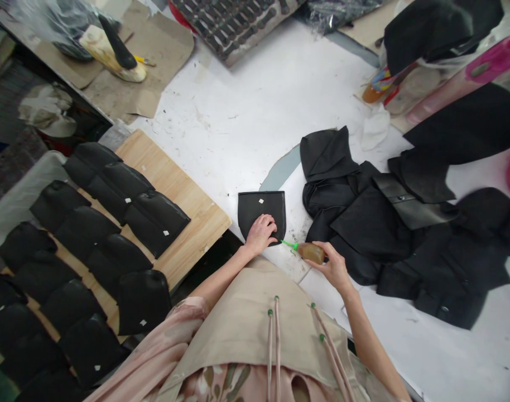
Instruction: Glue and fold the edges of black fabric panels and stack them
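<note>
Presently, we see a black piece (250, 211) lying flat on the white table (242, 117), straight in front of the person; its straight edge, near which sits a small white diamond mark (261, 201), faces away, and its rounded edge faces the body. The left hand (261, 231) rests upon its lower right part, palm down, with fingers somewhat bent; it presses the piece but does not pinch it, as far as we can judge. The right hand (332, 267) is closed around a brownish bottle (312, 253), thumb and fingers holding its rear end; the bottle's long axis runs nearly crosswise, and its green nozzle (289, 244) points leftward to the rounded corner. Here is the relation which matters to us: the piece lies to the left of the right hand's grip, the nozzle tip is at this corner, just beside the left fingers; whether it truly touches the edge, we cannot tell; the left hand is nearer to the piece.
</note>
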`<state>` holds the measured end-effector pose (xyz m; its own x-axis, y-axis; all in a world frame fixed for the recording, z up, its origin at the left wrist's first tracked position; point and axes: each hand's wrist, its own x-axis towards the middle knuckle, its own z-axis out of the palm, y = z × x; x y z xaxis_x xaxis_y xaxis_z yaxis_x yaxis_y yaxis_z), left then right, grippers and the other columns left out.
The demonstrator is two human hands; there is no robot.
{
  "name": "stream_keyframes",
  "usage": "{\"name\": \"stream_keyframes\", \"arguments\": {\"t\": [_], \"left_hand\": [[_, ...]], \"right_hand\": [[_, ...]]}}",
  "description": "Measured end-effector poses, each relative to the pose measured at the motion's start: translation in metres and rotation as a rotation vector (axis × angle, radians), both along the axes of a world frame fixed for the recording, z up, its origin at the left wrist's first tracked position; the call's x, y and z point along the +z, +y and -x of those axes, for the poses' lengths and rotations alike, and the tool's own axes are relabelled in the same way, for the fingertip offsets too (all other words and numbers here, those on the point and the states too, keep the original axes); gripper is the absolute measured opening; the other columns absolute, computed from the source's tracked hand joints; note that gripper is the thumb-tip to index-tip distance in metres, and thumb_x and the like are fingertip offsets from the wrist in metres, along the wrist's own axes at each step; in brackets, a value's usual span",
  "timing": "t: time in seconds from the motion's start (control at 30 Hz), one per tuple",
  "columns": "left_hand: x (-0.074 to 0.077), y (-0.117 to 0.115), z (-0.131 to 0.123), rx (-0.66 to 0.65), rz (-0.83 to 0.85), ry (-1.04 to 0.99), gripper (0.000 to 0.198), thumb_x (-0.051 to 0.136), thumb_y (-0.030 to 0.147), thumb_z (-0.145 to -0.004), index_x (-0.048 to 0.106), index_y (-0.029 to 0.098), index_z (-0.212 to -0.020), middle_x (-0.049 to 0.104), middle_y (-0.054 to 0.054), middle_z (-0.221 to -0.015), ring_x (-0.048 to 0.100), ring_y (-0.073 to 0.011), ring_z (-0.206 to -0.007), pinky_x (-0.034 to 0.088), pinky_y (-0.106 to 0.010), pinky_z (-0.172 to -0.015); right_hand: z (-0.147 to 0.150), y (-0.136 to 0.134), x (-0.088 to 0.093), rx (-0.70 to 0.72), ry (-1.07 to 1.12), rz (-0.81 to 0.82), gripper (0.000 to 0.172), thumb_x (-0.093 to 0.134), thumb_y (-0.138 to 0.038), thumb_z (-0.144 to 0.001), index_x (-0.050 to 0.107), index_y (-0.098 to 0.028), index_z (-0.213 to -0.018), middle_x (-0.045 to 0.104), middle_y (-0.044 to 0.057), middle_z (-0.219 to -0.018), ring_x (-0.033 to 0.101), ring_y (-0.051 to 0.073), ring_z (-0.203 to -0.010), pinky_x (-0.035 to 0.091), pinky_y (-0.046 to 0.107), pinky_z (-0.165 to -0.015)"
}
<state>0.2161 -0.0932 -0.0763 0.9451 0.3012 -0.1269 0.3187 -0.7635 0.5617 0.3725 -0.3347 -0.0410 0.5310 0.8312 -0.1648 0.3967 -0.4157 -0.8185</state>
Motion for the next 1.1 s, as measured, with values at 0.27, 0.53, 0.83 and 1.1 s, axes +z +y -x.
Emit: {"name": "stream_keyframes", "arguments": {"t": [0.27,0.53,0.83,1.1], "left_hand": [[0.002,0.0,0.0,-0.012,-0.025,0.002,0.033,0.084,0.029,-0.07,0.058,0.021,-0.09,0.054,-0.006,-0.113,0.046,-0.0266,-0.121,0.039,-0.047,-0.109],[0.01,-0.001,-0.008,0.07,-0.086,0.057,0.03,0.082,0.034,-0.073,0.06,0.02,-0.088,0.057,-0.006,-0.112,0.048,-0.026,-0.116,0.041,-0.043,-0.1],[0.01,0.01,-0.036,0.179,-0.17,0.144,0.031,0.076,0.046,-0.077,0.06,0.021,-0.086,0.059,-0.004,-0.102,0.049,-0.024,-0.102,0.039,-0.037,-0.081],[0.007,0.008,-0.033,0.192,-0.154,0.094,0.03,0.072,0.046,-0.081,0.058,0.02,-0.086,0.057,-0.005,-0.102,0.048,-0.0249,-0.101,0.039,-0.039,-0.082]], "right_hand": [[0.004,-0.001,-0.003,-0.237,0.41,0.091,0.053,0.081,-0.052,-0.068,0.061,-0.023,-0.108,0.07,0.006,-0.098,0.067,0.027,-0.087,0.056,0.04,-0.076],[0.017,0.002,0.013,-0.62,0.972,-0.16,0.052,0.08,-0.056,-0.068,0.064,-0.025,-0.107,0.07,0.006,-0.104,0.066,0.027,-0.089,0.057,0.044,-0.077],[0.016,0.022,0.037,-0.815,1.01,-0.462,0.056,0.075,-0.066,-0.068,0.065,-0.027,-0.106,0.069,0.006,-0.099,0.066,0.023,-0.078,0.059,0.044,-0.075],[0.032,0.027,0.019,-0.824,0.498,-0.147,0.052,0.079,-0.05,-0.069,0.057,-0.021,-0.107,0.068,0.008,-0.099,0.067,0.027,-0.087,0.06,0.043,-0.073]]}}
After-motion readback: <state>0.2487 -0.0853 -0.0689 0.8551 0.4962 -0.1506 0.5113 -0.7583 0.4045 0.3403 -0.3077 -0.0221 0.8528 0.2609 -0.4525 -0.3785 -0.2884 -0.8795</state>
